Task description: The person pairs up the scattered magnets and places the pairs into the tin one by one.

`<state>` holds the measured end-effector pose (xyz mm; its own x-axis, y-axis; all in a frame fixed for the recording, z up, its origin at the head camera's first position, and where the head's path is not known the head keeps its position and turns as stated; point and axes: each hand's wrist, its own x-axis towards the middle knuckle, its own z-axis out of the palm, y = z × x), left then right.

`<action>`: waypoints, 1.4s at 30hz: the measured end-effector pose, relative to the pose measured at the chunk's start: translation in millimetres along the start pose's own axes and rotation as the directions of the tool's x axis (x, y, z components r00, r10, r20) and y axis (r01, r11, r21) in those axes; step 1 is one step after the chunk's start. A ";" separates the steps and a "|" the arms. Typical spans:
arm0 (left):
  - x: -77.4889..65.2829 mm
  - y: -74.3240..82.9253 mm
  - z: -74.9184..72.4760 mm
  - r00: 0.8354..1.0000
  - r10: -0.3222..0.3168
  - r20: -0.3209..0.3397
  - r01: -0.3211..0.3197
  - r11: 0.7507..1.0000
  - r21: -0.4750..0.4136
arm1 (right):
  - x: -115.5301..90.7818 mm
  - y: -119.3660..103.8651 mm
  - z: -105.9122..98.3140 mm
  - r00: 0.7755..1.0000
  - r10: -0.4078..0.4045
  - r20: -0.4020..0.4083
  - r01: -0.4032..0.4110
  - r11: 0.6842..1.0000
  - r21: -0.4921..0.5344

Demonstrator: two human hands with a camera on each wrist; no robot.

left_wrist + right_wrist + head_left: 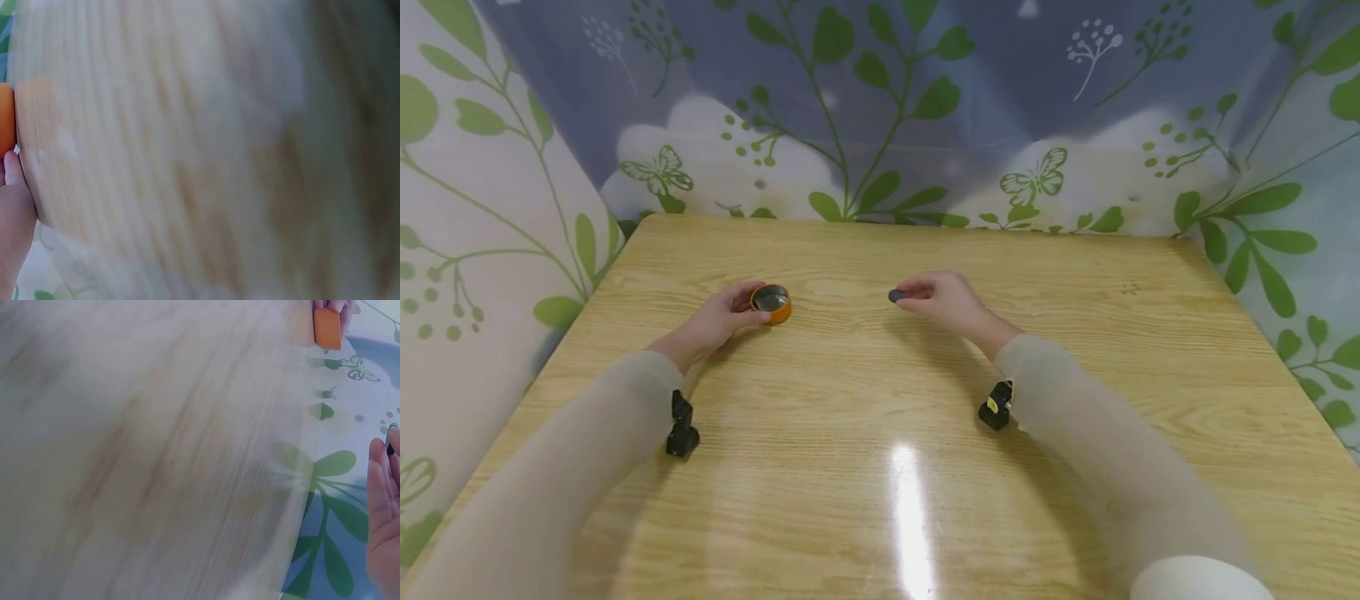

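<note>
My left hand (718, 321) grips a short, round orange container (781, 311) from its left side, with the thumb along the near wall. Its top looks dark and glossy; what lies inside is not clear. The container stands on the wooden table (850, 375). To the right, my right hand (951, 304) pinches a small dark disc-like piece (895, 296) between thumb and fingertips, held above the tabletop. In the right wrist view that dark piece (391, 444) is mostly hidden by the fingers, while the orange container (327, 329) shows at the top.
A black wrist camera (682, 429) is strapped under the left sleeve, another black camera (996, 407) under the right. Leaf-patterned cloth (880, 108) hangs behind the table and on both sides. A bright light reflection crosses the near tabletop.
</note>
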<state>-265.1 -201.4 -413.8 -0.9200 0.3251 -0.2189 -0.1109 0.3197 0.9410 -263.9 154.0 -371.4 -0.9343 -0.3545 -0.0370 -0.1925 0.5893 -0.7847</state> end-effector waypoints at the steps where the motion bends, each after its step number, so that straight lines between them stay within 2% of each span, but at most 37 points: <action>1: -0.3 0.3 0.0 1.000 0.000 0.000 0.000 1.000 0.002 | 1.1 -1.8 1.2 1.000 -0.003 0.003 0.003 1.000 0.002; 24: -4.3 8.2 0.6 1.000 -0.005 -0.002 0.005 1.000 0.012 | 27.6 -33.5 38.8 0.995 -0.097 0.032 0.097 0.995 0.011; 32: -1.5 1.0 -1.7 1.000 0.003 -0.010 -0.003 0.999 0.037 | 34.8 -38.7 45.9 0.993 -0.103 0.053 0.102 0.995 0.020; 42: 1.1 1.6 -1.8 1.000 -0.009 0.000 0.009 1.000 0.023 | 46.1 -44.7 59.6 0.991 -0.109 0.079 0.109 0.994 0.001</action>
<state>-267.0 -202.1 -412.2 -0.9190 0.3222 -0.2270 -0.1104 0.3425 0.9330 -280.6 68.0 -374.9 -0.8812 -0.4728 -0.0002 -0.2930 0.5463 -0.7847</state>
